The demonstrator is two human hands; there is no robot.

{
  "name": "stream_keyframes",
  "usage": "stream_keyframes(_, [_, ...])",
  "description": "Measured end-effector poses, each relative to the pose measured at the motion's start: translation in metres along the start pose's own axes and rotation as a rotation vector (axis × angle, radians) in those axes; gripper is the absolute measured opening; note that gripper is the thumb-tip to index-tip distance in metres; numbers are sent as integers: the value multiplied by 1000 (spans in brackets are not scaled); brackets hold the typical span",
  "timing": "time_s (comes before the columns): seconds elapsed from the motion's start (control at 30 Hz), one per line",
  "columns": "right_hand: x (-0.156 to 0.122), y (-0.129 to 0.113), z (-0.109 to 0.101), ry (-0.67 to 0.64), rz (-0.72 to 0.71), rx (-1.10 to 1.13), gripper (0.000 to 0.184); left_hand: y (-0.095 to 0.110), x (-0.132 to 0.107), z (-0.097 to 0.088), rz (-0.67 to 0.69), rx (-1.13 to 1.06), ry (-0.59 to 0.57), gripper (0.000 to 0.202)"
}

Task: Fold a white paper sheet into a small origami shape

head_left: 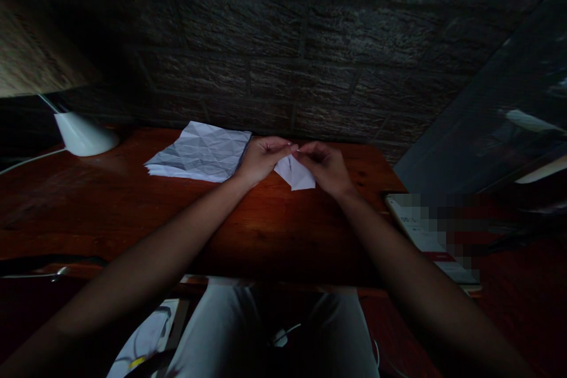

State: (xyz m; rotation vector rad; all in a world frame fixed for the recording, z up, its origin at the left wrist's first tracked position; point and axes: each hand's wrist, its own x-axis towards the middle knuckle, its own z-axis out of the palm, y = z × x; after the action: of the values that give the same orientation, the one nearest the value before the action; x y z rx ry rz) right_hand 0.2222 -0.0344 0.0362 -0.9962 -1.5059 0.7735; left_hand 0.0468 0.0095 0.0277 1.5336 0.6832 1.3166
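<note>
A small folded piece of white paper is held just above the far part of a reddish wooden desk. My left hand pinches its upper left edge, fingers closed. My right hand pinches the upper right edge, fingers curled on the paper. The fingertips of both hands almost meet at the top of the fold. To the left of my left hand lies a stack of creased white paper sheets, flat on the desk.
A white lamp base with a cord stands at the far left of the desk. A dark brick-pattern wall rises behind. A phone or booklet lies at the right edge. My lap in light trousers is below.
</note>
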Motion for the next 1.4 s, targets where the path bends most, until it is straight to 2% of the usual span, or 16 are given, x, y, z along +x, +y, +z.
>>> stream_keyframes(0.37, [1,-4,-1,5,62,20,28,5,1,-3,35,-72,-54,40])
stream_keyframes(0.53, [1,-4,-2,57,35,25,24,4,2,-2,0,-84,-23,41])
stream_keyframes(0.67, [3,-3,-2,70,-5,38,26,2,1,-2,-10,-106,-75,46])
stream_keyframes(0.9, [4,0,-3,62,10,5,37,-5,1,0,65,-17,-54,46])
stream_keyframes(1.1, [3,-2,-3,25,28,-19,38,-5,2,-1,80,64,-29,35])
stream_keyframes(1.27, [4,-1,-3,22,9,-4,38,-3,1,-1,77,63,-48,40])
stream_keyframes(1.4, [3,0,-4,16,4,-22,38,-3,2,-1,84,69,-40,36])
